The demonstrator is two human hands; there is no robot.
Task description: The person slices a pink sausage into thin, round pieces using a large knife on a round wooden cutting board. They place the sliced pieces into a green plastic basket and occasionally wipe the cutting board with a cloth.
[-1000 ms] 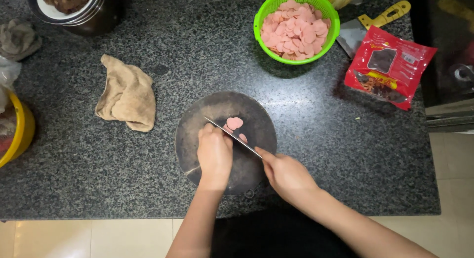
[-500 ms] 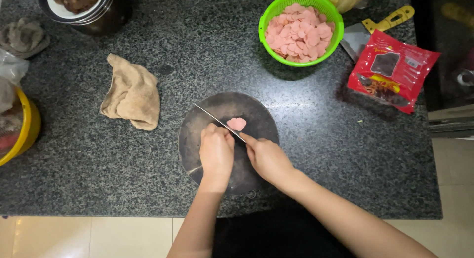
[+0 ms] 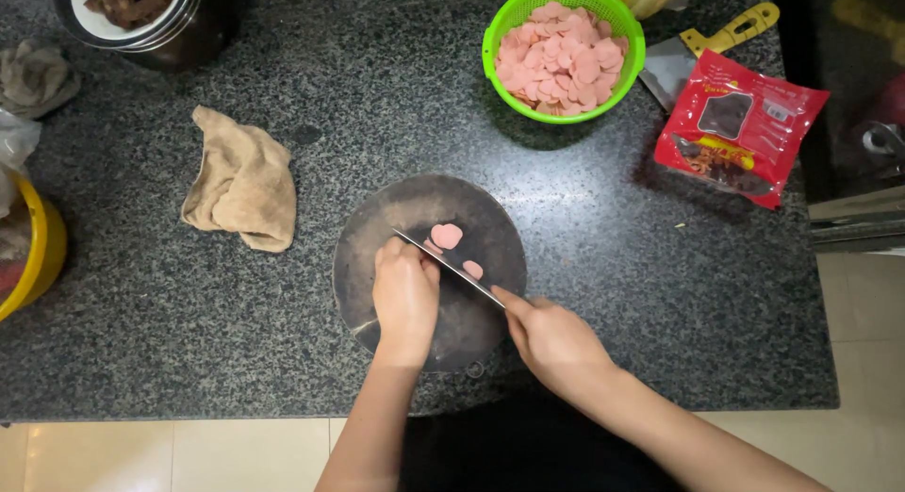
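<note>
Board (image 3: pixel 377 266): round, dark, set on the speckled grey table (image 3: pixel 189 341) near its front edge; taken as the landmark for all places below.

Left hand (image 3: pixel 405 299): laid on the board's middle, fingers curled down over something hidden beneath them; what is held cannot be told.

Right hand (image 3: pixel 551 339): placed at the board's right front edge, fingers closed around the handle of the knife (image 3: pixel 449 262). The blade is run aslant across the board, its edge set just beside the left hand's fingertips.

Slices (image 3: pixel 448 236): thin, pink, round; a few are laid on the board just behind the blade, one more (image 3: pixel 473 270) nearer the right hand.

Bowl (image 3: pixel 564 49): green, perforated, filled with pink slices; stood well behind the board, to the right.

Packet (image 3: pixel 737 126): red, laid far right of the board, behind it.

Scraper (image 3: pixel 712 44): yellow-handled, laid between bowl and packet.

Cloth (image 3: pixel 240 181): beige, crumpled, left of the board.

Pot (image 3: pixel 141 16): steel, dark contents, far behind and left.

Tub (image 3: pixel 38 256): yellow, at the far left edge.
</note>
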